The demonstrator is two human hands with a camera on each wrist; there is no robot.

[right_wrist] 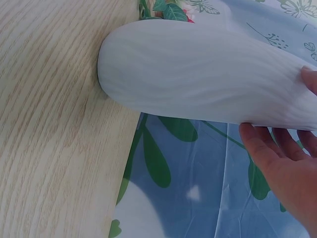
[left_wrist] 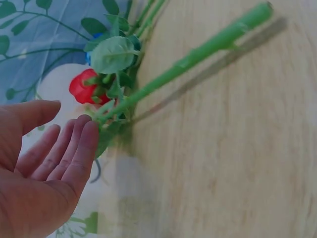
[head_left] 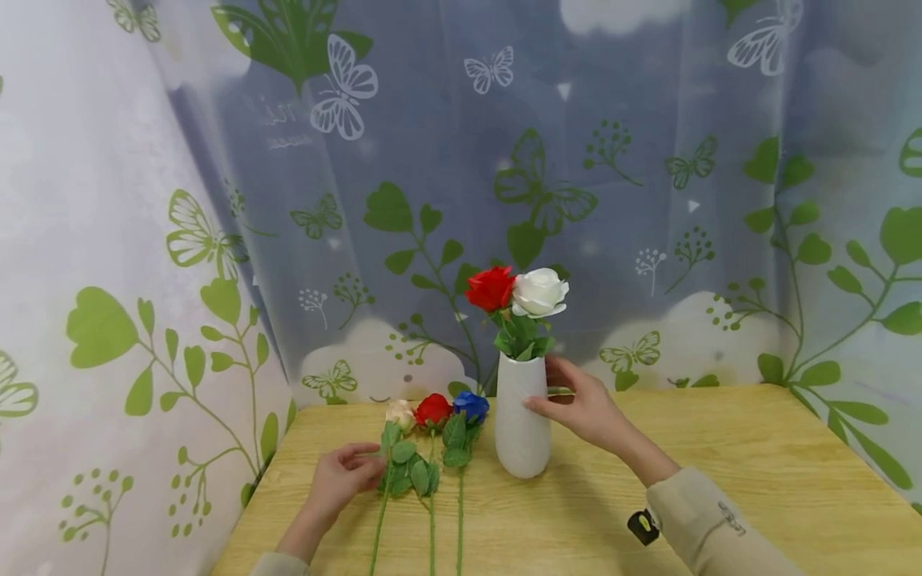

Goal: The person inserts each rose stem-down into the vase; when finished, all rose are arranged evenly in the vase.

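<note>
On wooden table (head_left: pixel 749 456), roses (head_left: pixel 434 411); curtain (head_left: pixel 432 120) behind

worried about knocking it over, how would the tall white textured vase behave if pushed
The vase could tip if pushed high: it is tall and narrow, rounded at the bottom, with a red rose and a white rose rising from it. It seems stiff, undented at the right hand.
</note>
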